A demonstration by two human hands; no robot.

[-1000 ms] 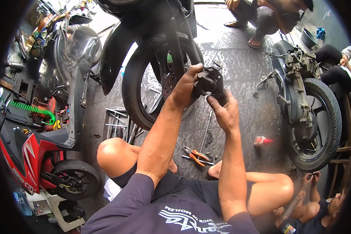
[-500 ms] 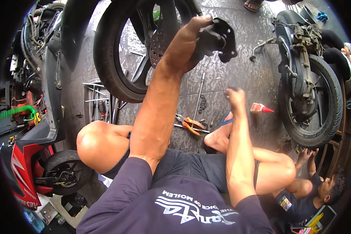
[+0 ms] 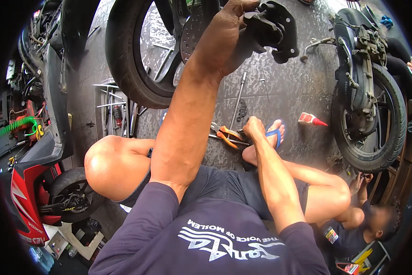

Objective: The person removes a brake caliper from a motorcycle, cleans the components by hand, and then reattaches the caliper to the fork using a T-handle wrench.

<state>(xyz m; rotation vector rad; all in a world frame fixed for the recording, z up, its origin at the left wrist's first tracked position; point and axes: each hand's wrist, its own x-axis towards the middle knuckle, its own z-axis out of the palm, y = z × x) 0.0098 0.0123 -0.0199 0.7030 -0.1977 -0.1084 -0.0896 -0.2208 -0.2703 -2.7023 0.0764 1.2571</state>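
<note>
Left hand [image 3: 231, 27] raised, fingers wrapped around a black brake caliper [image 3: 272, 27] held up beside the motorcycle wheel [image 3: 132, 68], right hand [image 3: 254, 128] down on the concrete floor [image 3: 288, 91], fingers curled onto orange-handled pliers [image 3: 226, 135], long metal rod [image 3: 238, 101] just beyond them
</note>
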